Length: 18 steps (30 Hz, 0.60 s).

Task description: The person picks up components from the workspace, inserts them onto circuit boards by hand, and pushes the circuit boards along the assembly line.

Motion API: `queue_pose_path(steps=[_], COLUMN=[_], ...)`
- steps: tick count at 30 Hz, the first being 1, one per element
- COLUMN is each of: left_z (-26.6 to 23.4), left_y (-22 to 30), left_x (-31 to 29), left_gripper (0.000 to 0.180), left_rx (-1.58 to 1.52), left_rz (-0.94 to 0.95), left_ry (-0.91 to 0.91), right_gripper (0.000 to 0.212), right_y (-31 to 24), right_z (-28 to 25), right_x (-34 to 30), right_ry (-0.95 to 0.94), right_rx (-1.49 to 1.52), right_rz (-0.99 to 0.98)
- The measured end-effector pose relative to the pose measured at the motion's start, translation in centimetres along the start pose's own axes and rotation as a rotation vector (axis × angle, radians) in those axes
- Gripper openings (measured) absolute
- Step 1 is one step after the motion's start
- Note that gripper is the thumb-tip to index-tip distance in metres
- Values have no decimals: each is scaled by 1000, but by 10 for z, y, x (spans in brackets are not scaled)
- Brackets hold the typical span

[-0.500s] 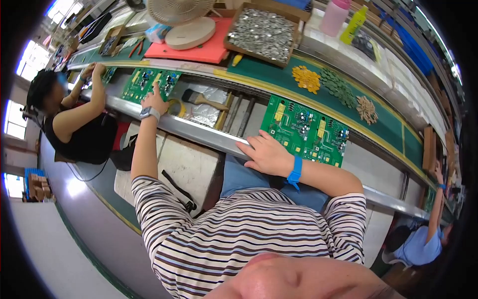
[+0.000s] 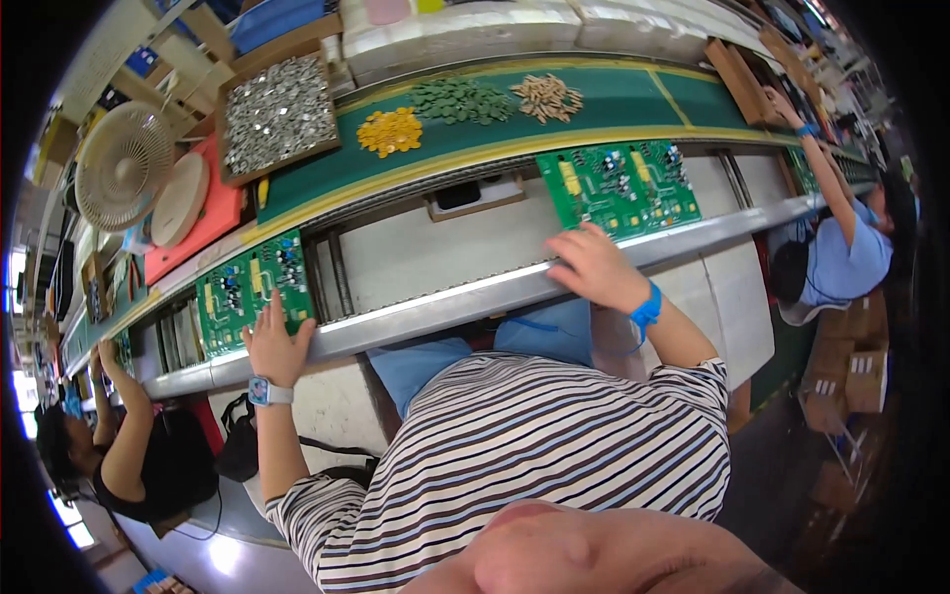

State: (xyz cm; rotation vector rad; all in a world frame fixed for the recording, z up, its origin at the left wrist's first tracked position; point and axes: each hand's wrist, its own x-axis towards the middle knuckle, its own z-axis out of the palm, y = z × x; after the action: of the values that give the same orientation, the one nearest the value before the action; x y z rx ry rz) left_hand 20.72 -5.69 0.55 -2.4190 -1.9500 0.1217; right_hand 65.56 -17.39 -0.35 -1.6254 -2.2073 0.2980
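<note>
My left hand (image 2: 280, 342) is open, its fingers stretched over the near edge of a green circuit board (image 2: 233, 302) lying across the conveyor rails. Its index finger points up over the board; whether it presses there I cannot tell. Further right, my right hand (image 2: 599, 267) is open, with fingertips at the near left edge of a second green circuit board (image 2: 623, 188). Both boards carry yellow blocks, blue-topped cylinders and small black parts. The silver front rail (image 2: 445, 317) runs below both hands.
Beyond the rails, a green strip bears piles of yellow discs (image 2: 389, 133), green discs (image 2: 460, 102) and tan pieces (image 2: 546, 98). A carton of silvery parts (image 2: 279, 117) and a fan (image 2: 124, 166) stand far left. Co-workers sit at left (image 2: 153, 465) and right (image 2: 841, 247).
My view has turned rightward. Both boards have shifted right along the rails, with my hands alongside. The brush between the rails is no longer visible.
</note>
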Motion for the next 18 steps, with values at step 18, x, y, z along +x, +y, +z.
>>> queue_pose_path(steps=[18], left_z=[-43], left_y=[196], left_x=[161], left_gripper=[31], left_rx=[-202], left_rz=[547], left_ry=[153], right_gripper=[10], right_y=[43], right_z=[15], right_x=[170], right_ry=[215], right_rx=[-153], right_rz=[-155])
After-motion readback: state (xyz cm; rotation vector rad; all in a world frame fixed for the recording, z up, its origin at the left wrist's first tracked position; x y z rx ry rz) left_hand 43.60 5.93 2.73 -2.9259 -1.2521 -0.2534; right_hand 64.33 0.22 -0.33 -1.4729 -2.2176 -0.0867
